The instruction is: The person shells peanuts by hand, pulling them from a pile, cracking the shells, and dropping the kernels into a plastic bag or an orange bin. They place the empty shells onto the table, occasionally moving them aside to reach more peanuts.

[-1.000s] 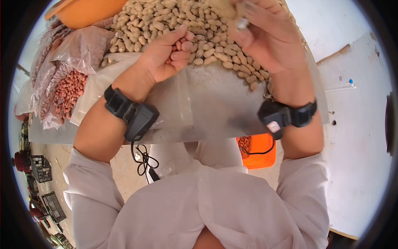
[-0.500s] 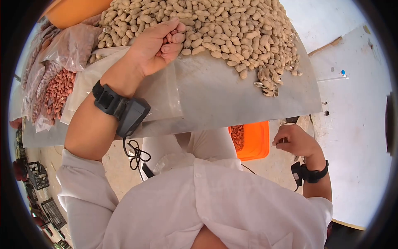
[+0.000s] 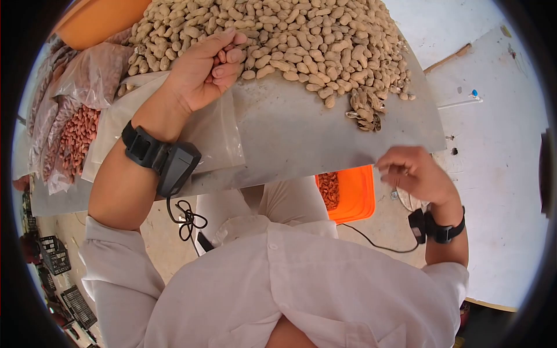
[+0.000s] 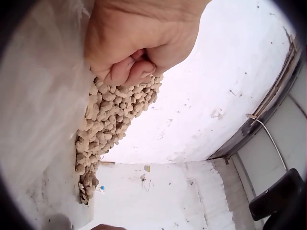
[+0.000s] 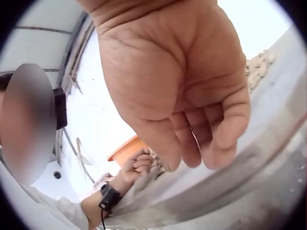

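My left hand [image 3: 200, 72] is curled round some reddish shelled peanuts [image 3: 221, 56] at the near side of the peanut pile [image 3: 307, 43]. In the left wrist view the fingers [image 4: 127, 72] are folded in and hide the kernels. At the table's front edge, on the right, hovers my right hand [image 3: 420, 174]. The right wrist view shows its fingers [image 5: 216, 148] loosely bent, with nothing seen between them. A small heap of empty peanut shells [image 3: 365, 107] lies on the metal tabletop [image 3: 290, 130] at the pile's near right edge.
Plastic bags with red shelled peanuts [image 3: 78, 139] lie at the left, below an orange basin [image 3: 104, 23]. A flat clear bag [image 3: 217, 139] is under the left forearm. Below the table edge sits an orange container [image 3: 357, 194] with reddish bits. A cable [image 3: 383, 246] trails from the right wrist.
My right hand left the pile, dropped below the table's edge beside the orange container, then rose slightly. The shell heap came into sight. My left hand keeps its grip on the kernels.
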{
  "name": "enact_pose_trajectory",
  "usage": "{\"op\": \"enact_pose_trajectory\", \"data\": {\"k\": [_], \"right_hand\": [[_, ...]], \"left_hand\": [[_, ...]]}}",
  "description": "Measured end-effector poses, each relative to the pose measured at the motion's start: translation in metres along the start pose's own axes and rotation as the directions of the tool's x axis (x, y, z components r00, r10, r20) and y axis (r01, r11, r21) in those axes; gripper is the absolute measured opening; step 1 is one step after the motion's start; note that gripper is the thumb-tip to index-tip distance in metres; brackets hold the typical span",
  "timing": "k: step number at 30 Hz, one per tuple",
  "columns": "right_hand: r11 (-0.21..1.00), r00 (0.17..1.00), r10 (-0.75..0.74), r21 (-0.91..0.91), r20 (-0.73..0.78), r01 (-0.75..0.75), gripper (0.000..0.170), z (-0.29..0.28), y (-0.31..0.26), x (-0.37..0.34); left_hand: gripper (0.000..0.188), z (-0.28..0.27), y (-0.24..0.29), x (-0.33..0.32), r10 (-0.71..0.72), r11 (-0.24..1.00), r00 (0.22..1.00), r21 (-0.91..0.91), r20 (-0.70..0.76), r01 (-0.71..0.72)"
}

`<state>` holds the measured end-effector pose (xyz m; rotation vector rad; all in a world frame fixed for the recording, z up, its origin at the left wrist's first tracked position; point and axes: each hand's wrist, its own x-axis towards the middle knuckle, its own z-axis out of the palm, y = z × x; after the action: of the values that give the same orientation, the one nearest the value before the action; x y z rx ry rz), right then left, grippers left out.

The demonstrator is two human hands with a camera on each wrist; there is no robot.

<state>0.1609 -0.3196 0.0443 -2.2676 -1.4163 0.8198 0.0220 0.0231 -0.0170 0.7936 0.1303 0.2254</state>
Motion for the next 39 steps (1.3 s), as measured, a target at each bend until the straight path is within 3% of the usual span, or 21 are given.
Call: {"op": "enact_pose_trajectory", "data": {"k": [2, 4, 8, 11, 14, 17, 20, 23, 26, 29, 32, 35, 39], "right_hand": [[0.988, 0.976, -0.155, -0.009, -0.152, 0.156, 0.010, -0.007, -0.013, 0.019], [0.957, 0.950, -0.254, -0.186, -0.181, 0.221, 0.012, -0.011, -0.031, 0.042], [0.816, 0.872, -0.471, -0.443, -0.134, 0.372, 0.015, -0.018, -0.047, 0.087], [0.719, 0.793, -0.598, -0.518, -0.118, 0.464, 0.018, -0.018, -0.056, 0.120], [0.696, 0.861, -0.507, -0.608, -0.041, 0.381, 0.020, -0.019, -0.073, 0.146], [0.733, 0.912, -0.406, -0.617, -0.060, 0.286, 0.021, -0.014, -0.088, 0.169], [0.685, 0.940, -0.320, -0.714, -0.118, 0.144, 0.012, -0.001, -0.098, 0.183], [0.696, 0.921, -0.354, -0.704, -0.163, 0.142, 0.011, 0.011, -0.089, 0.200], [0.619, 0.879, -0.451, -0.763, -0.153, 0.185, 0.012, 0.020, -0.076, 0.214], [0.678, 0.911, -0.378, -0.719, -0.165, 0.152, 0.012, 0.013, -0.088, 0.203], [0.748, 0.867, -0.459, -0.609, -0.191, 0.262, 0.012, -0.007, -0.091, 0.199], [0.855, 0.740, -0.518, -0.238, -0.429, 0.461, 0.014, -0.008, -0.101, 0.200], [0.840, 0.645, -0.469, -0.079, -0.603, 0.537, 0.016, 0.011, -0.105, 0.208]], "left_hand": [[0.021, -0.004, 0.000, 0.001, 0.004, 0.999, 1.000, -0.044, 0.018, -0.003], [0.021, -0.007, 0.001, 0.001, -0.001, 0.995, 0.999, -0.097, 0.034, 0.004], [0.023, -0.014, 0.003, 0.004, 0.008, 0.985, 0.998, -0.174, 0.058, 0.002], [0.024, -0.009, 0.005, 0.003, 0.013, 0.988, 1.000, -0.155, -0.013, -0.014], [0.025, -0.010, 0.004, 0.003, 0.028, 0.988, 1.000, -0.153, -0.005, -0.029], [0.025, -0.014, 0.004, 0.003, 0.032, 0.988, 0.999, -0.148, -0.012, -0.034], [0.025, -0.008, 0.004, 0.001, 0.055, 0.991, 0.996, -0.116, -0.077, -0.063], [0.021, -0.008, 0.004, 0.001, 0.071, 0.992, 0.994, -0.096, -0.088, -0.079], [0.016, -0.008, 0.004, 0.002, 0.095, 0.993, 0.992, -0.062, -0.085, -0.101], [0.013, -0.003, 0.004, 0.000, 0.115, 0.993, 0.987, -0.011, -0.114, -0.117], [0.013, -0.001, 0.002, 0.001, 0.137, 0.990, 0.986, 0.056, -0.099, -0.132], [0.014, 0.007, -0.001, -0.003, 0.167, 0.982, 0.979, 0.112, -0.116, -0.154], [0.017, 0.010, -0.004, -0.003, 0.268, 0.948, 0.938, 0.233, -0.218, -0.217]]}}
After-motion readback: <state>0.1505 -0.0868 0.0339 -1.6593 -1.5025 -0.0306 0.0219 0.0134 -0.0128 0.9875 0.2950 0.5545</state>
